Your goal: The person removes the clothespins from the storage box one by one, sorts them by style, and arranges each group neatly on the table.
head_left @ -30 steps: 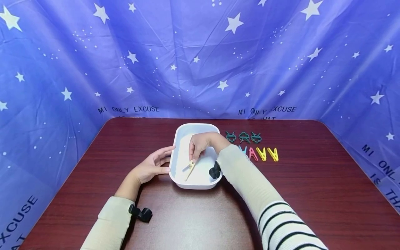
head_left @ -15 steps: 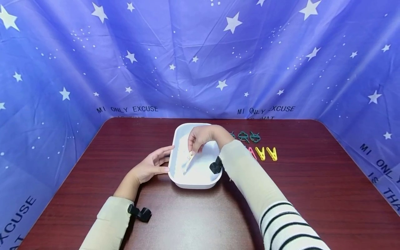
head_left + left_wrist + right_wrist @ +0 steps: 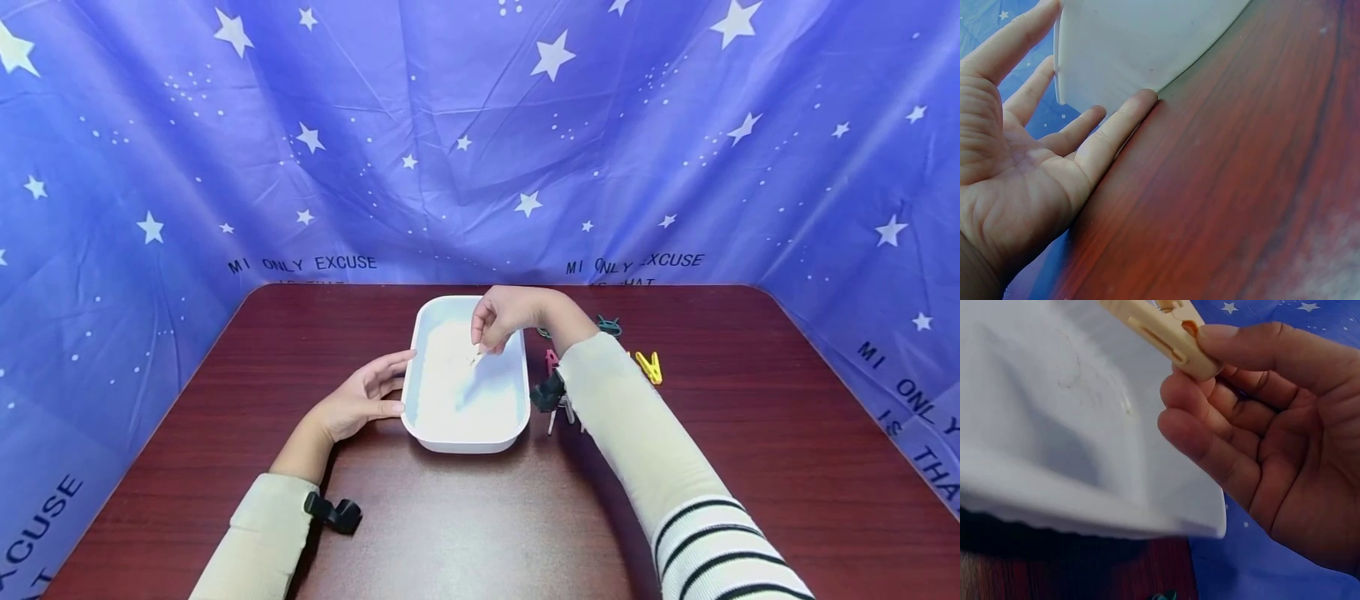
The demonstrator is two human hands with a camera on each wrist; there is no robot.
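Observation:
My right hand pinches a cream clothespin between thumb and fingers, over the right part of a white tray. In the head view the clothespin is small and pale against the tray's bright floor. The right wrist view shows the hand above the tray's rim, the clothespin partly cut off by the frame's top. My left hand touches the tray's left side, fingers spread and fairly straight. From the left wrist view, fingertips meet the tray's outer wall.
Right of the tray lie a pink clothespin, a yellow clothespin and green clips, partly hidden by the right arm. Pale clips lie beside the tray under the forearm. A blue starry curtain stands behind the brown table.
My right hand has lifted the clothespin from the tray floor and moved it right and away from me. The forearm now covers more of the clips. My left hand stays at the tray.

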